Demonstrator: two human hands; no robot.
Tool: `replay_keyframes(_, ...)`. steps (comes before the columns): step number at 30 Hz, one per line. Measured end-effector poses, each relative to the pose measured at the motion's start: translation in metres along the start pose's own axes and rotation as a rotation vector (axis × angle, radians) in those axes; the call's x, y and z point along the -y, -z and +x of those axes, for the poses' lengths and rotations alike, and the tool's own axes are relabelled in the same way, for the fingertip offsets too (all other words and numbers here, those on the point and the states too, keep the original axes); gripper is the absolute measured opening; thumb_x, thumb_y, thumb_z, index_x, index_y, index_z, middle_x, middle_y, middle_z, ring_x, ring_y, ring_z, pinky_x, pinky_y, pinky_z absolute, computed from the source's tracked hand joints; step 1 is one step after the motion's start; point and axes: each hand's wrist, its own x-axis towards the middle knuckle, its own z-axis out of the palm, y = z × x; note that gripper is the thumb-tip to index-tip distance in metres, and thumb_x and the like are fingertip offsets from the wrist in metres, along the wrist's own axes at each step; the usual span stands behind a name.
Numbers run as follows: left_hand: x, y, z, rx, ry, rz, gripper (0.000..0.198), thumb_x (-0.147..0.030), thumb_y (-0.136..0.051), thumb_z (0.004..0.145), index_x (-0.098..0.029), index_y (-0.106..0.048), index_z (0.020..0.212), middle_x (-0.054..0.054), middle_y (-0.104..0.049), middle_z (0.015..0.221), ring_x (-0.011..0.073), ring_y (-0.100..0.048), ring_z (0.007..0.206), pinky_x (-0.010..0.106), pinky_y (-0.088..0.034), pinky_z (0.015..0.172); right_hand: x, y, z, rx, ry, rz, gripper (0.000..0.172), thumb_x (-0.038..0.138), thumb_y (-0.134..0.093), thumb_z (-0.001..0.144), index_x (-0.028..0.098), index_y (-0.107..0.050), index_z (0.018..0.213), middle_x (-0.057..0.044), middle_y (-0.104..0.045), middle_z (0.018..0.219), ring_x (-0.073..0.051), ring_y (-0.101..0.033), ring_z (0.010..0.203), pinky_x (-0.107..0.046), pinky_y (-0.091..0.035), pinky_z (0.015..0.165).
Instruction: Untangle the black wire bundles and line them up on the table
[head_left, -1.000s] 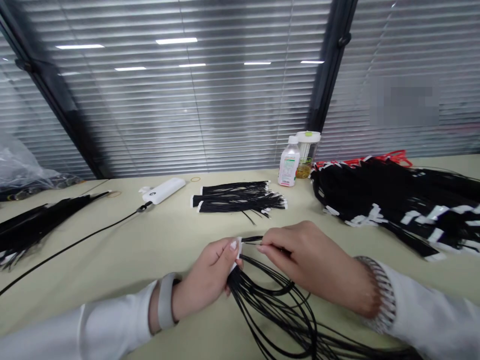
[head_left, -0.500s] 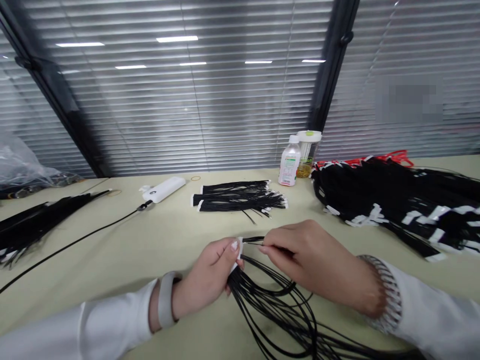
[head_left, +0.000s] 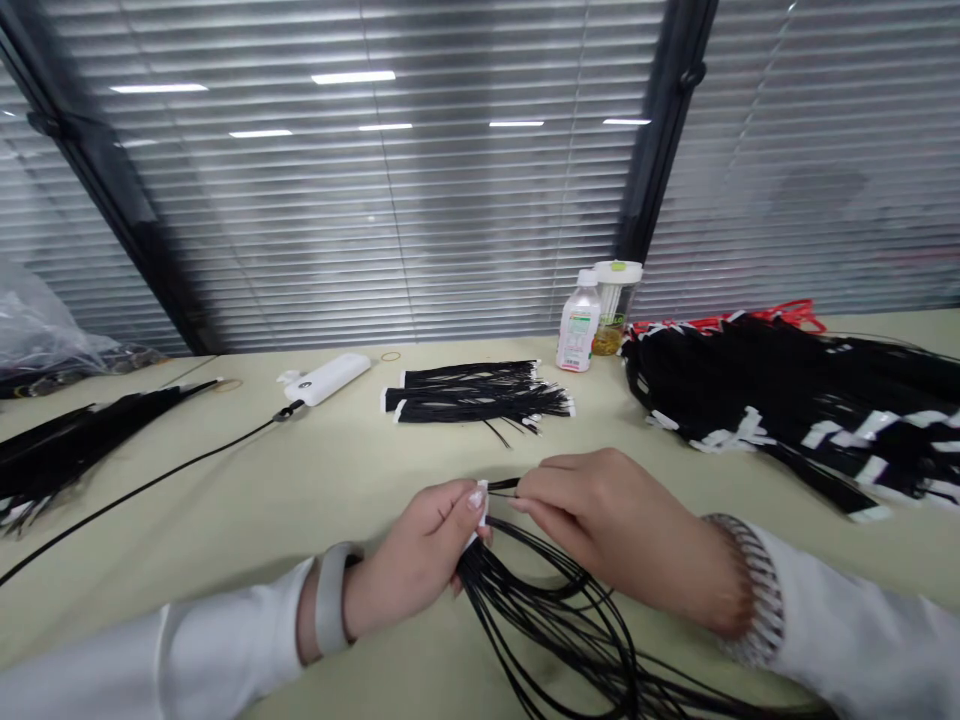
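1. Black cables [head_left: 477, 572] loop over the near bench [head_left: 300, 520], one end between the hands.
2. The left hand [head_left: 426, 545] pinches their white connector strip [head_left: 483, 492]; the right hand [head_left: 600, 515] has its fingers closed on strands just beside it.
3. Behind, a bottle [head_left: 576, 325] bears a pink-and-green label, its print unreadable.
4. The lidded cup [head_left: 619, 300] touching or near it shows green letters, seemingly ending "LO".
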Motion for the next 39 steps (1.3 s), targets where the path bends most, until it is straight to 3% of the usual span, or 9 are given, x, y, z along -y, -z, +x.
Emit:
replay_keyframes(5, 0.0, 0.0, 0.001, -0.031, 0.001, 0.024, 0.046, -0.059, -0.037, 0.085, -0.018, -0.048, 0.068, -0.006, -0.038, 0.044, 0.0082, -0.037, 0.038, 0.02, -0.03, 0.038, -0.002, -0.002, 0.003, -0.005, 0.0, -0.034, 0.025, 0.022, -0.044, 0.09, 0.017, -0.057, 0.069, 0.001, -0.057, 0.063, -0.011, -0.049, 0.056, -0.024, -0.032, 0.056)
replay_keyframes(8, 0.003, -0.001, 0.004, -0.128, 0.015, -0.013, 0.044, -0.057, -0.037, 0.086, -0.018, -0.047, 0.068, -0.007, -0.038, 0.045, 0.0077, -0.035, 0.038, 0.019, -0.029, 0.037, -0.001, 0.005, 0.003, -0.077, 0.002, -0.157, 0.005, 0.021, -0.057, 0.082, 0.016, -0.059, 0.081, -0.003, -0.059, 0.077, -0.016, -0.054, 0.069, -0.026, -0.035, 0.06)
replay_keyframes(11, 0.005, -0.001, 0.007, -0.222, 0.035, -0.051, 0.043, -0.056, -0.038, 0.086, -0.018, -0.046, 0.068, -0.007, -0.037, 0.045, 0.0076, -0.035, 0.037, 0.019, -0.029, 0.037, 0.003, 0.017, 0.0, -0.141, -0.029, -0.259, 0.015, 0.022, -0.068, 0.071, 0.015, -0.057, 0.079, -0.006, -0.057, 0.081, -0.019, -0.052, 0.073, -0.027, -0.034, 0.059)
replay_keyframes(12, 0.005, -0.001, 0.008, -0.235, 0.034, -0.048, 0.042, -0.055, -0.038, 0.086, -0.018, -0.046, 0.067, -0.007, -0.038, 0.045, 0.0078, -0.036, 0.037, 0.02, -0.029, 0.037, 0.005, 0.02, -0.001, -0.112, -0.047, -0.242, 0.013, 0.024, -0.067, 0.072, 0.016, -0.056, 0.072, -0.004, -0.056, 0.075, -0.017, -0.05, 0.067, -0.026, -0.033, 0.057)
replay_keyframes(15, 0.003, -0.001, 0.008, -0.255, 0.03, -0.02, 0.042, -0.055, -0.038, 0.086, -0.019, -0.045, 0.067, -0.007, -0.039, 0.047, 0.0082, -0.037, 0.038, 0.02, -0.03, 0.038, 0.008, 0.022, -0.003, 0.093, -0.087, -0.047, 0.034, 0.028, -0.054, 0.084, 0.017, -0.045, 0.053, 0.004, -0.045, 0.051, -0.009, -0.036, 0.048, -0.023, -0.026, 0.048)
replay_keyframes(19, -0.001, -0.001, 0.006, -0.257, 0.022, 0.039, 0.041, -0.054, -0.036, 0.087, -0.019, -0.044, 0.066, -0.007, -0.038, 0.046, 0.0089, -0.038, 0.039, 0.021, -0.031, 0.039, 0.006, 0.008, -0.001, 0.234, -0.06, 0.19, 0.034, 0.025, -0.049, 0.085, 0.017, -0.042, 0.053, 0.006, -0.041, 0.046, -0.007, -0.028, 0.043, -0.021, -0.024, 0.043)
replay_keyframes(27, 0.004, 0.0, 0.005, -0.274, -0.075, 0.082, 0.039, -0.049, -0.036, 0.089, -0.018, -0.043, 0.066, -0.006, -0.038, 0.052, 0.0086, -0.036, 0.046, 0.02, -0.031, 0.044, 0.003, -0.008, -0.002, 0.138, -0.029, 0.207, 0.027, 0.02, -0.046, 0.085, 0.018, -0.046, 0.059, 0.003, -0.047, 0.052, -0.009, -0.035, 0.046, -0.024, -0.029, 0.047)
replay_keyframes(32, 0.006, 0.0, 0.005, -0.268, -0.099, 0.071, 0.038, -0.046, -0.034, 0.091, -0.018, -0.044, 0.069, -0.005, -0.041, 0.057, 0.0093, -0.039, 0.05, 0.021, -0.033, 0.047, 0.004, -0.015, 0.001, 0.118, 0.016, 0.416, 0.026, 0.022, -0.036, 0.093, 0.018, -0.049, 0.07, 0.002, -0.055, 0.065, -0.009, -0.044, 0.056, -0.022, -0.035, 0.055)
replay_keyframes(39, 0.005, 0.001, 0.004, -0.265, -0.194, 0.197, 0.036, -0.041, -0.032, 0.092, -0.017, -0.044, 0.068, -0.004, -0.042, 0.062, 0.0105, -0.038, 0.058, 0.023, -0.033, 0.055, 0.005, -0.025, 0.002, 0.061, 0.031, 0.522, 0.024, 0.02, -0.038, 0.092, 0.018, -0.041, 0.068, 0.003, -0.049, 0.067, -0.009, -0.042, 0.059, -0.021, -0.036, 0.058)
